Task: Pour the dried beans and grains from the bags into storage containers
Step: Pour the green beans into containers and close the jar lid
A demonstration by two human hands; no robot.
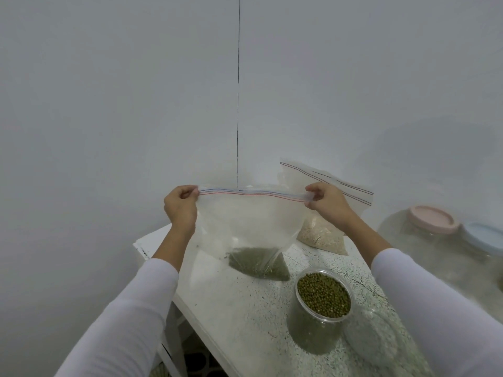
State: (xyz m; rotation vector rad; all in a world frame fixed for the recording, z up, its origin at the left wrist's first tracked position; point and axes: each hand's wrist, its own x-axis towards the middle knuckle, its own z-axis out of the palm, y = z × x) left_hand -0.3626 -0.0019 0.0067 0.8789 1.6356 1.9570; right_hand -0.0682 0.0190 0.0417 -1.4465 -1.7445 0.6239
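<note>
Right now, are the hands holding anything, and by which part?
Yes. Both hold one clear zip bag by its top strip: the left hand pinches the left end, the right hand the right end. A few green beans sit in its bottom.

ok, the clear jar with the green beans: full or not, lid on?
Full, lid off. Green beans reach nearly to the rim of the jar, and its mouth is uncovered. A clear lid lies beside it.

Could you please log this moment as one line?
left hand: pinches clear zip bag | right hand: pinches bag | green beans: some left | clear round jar: full, open
</note>
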